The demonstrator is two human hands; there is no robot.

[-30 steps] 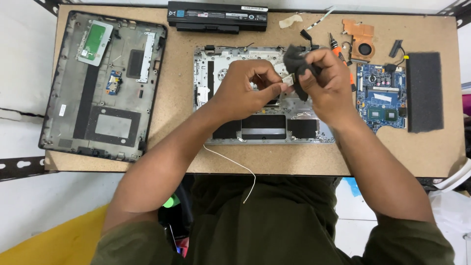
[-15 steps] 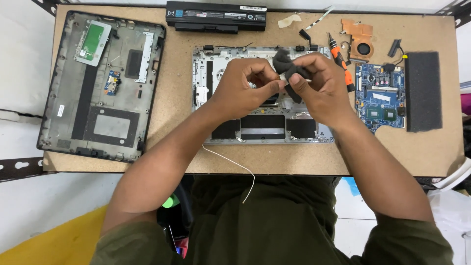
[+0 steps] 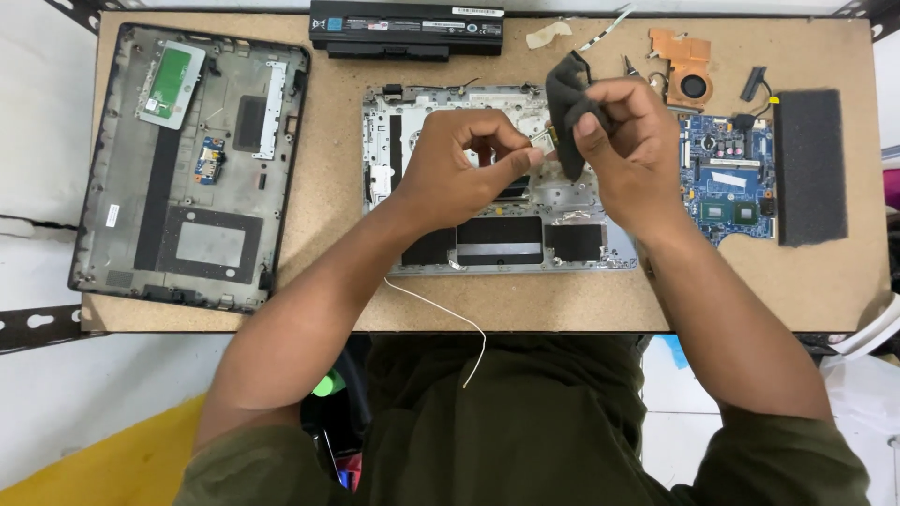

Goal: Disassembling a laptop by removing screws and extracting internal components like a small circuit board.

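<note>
Both hands meet above an opened silver laptop chassis (image 3: pixel 572 201) lying in the middle of the table. My left hand (image 3: pixel 459 169) pinches a small pale metallic part (image 3: pixel 539 141) between thumb and fingers. My right hand (image 3: pixel 628 141) grips a dark cloth (image 3: pixel 562 94) and presses it against that small part. The cloth sticks up above my right fingers. The upper middle of the chassis is hidden under the hands.
A dark laptop bottom cover (image 3: pixel 178 169) lies at the left. A black battery bar (image 3: pixel 408 28) sits at the back edge. A blue motherboard (image 3: pixel 731 178), a black foam pad (image 3: pixel 811 164) and a copper heatsink with fan (image 3: pixel 684 70) are at the right. A thin white wire (image 3: pixel 450 319) hangs off the front edge.
The right hand and the cloth have shifted slightly between frames while staying against the part held in the left hand. The cloth now stands more upright above the fingers.
</note>
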